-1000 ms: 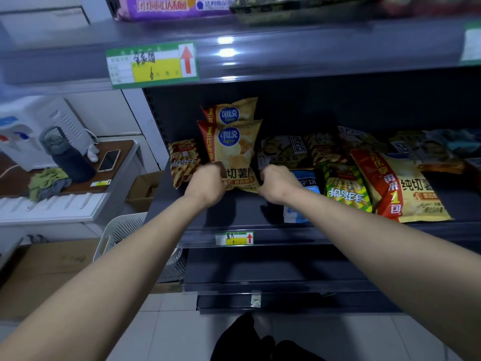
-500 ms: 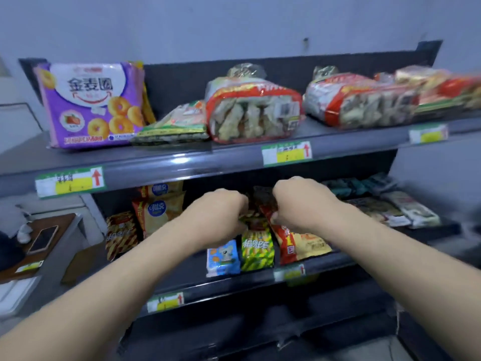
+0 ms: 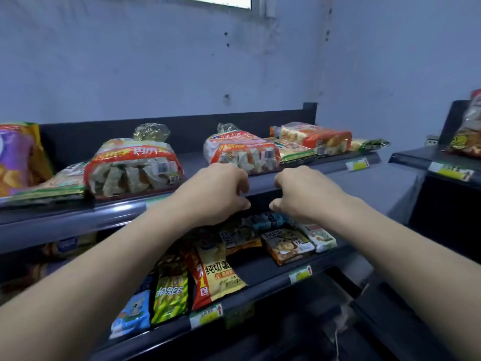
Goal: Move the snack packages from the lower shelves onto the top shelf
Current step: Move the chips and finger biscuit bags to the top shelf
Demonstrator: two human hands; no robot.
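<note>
My left hand (image 3: 216, 194) and my right hand (image 3: 304, 194) hover side by side in front of the top shelf's (image 3: 78, 217) front rim, backs toward me and fingers curled, with no package showing in either. On the top shelf lie two red-banded bread bags (image 3: 135, 168) (image 3: 242, 152), with flatter packs behind them on the right. Below my hands, the lower shelf (image 3: 273, 280) holds a yellow-and-red chip bag (image 3: 216, 272), a green pack (image 3: 171, 290), a blue pack (image 3: 132, 313), teal packs (image 3: 268, 221) and a brown cookie pack (image 3: 286, 246).
A purple snack bag (image 3: 15, 157) stands at the top shelf's left end. A second dark shelf unit (image 3: 442, 157) stands at the right with a bag (image 3: 468, 136) on it. A blue-grey wall rises behind the shelves. Darker shelves lie below.
Both hands have left the chip bags on the lower shelf's left side and risen to the top shelf's edge. My view has swung up and to the right.
</note>
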